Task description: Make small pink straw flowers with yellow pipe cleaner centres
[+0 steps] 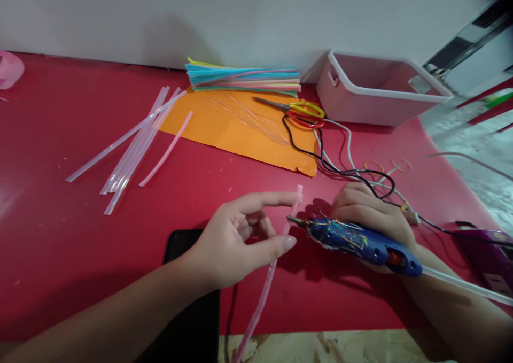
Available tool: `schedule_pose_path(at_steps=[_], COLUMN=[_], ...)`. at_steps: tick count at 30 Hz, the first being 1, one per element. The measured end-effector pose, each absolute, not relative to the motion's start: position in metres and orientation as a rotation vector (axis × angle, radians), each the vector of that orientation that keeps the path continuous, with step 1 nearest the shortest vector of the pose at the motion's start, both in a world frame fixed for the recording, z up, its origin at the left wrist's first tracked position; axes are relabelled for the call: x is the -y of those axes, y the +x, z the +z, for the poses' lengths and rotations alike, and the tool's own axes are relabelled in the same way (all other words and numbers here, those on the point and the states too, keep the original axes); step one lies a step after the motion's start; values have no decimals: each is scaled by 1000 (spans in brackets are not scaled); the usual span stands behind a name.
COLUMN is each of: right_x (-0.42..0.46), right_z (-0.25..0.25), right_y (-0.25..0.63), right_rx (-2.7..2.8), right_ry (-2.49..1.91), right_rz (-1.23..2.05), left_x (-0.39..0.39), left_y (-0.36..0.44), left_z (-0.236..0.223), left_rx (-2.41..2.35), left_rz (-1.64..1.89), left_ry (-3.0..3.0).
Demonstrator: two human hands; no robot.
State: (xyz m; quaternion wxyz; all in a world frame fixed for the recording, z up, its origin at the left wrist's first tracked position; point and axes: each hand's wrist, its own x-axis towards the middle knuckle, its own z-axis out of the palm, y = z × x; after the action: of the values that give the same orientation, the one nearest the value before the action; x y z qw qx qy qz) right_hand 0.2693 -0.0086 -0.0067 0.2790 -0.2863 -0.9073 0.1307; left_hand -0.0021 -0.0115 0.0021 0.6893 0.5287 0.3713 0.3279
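My left hand (240, 237) pinches a pale pink straw (264, 288) between thumb and forefinger, holding it upright over the red table (60, 234). My right hand (371, 213) grips a blue hot glue gun (360, 242), its metal nozzle touching the straw just below the straw's top end. A clear glue stick sticks out of the back of the gun toward the right.
Several clear glue sticks (128, 149) and one pink straw lie at the left. An orange paper sheet (240, 130), a stack of coloured straws (244, 78), scissors (298, 112), a white bin (377, 90), cables (344, 165), rubber bands, a black phone (192, 304) and a purple object (489, 256) surround the hands.
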Motion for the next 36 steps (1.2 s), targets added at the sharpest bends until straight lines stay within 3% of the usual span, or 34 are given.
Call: schedule_pose_path(at_steps=[36], right_x=[10], right_z=[-12], right_y=[271], right_rx=[2340], right_ry=[-735], right_rz=[484], left_x=[6], left_y=[-11], left_z=[1], left_rx=[-582], left_rz=[524], left_ry=[1059])
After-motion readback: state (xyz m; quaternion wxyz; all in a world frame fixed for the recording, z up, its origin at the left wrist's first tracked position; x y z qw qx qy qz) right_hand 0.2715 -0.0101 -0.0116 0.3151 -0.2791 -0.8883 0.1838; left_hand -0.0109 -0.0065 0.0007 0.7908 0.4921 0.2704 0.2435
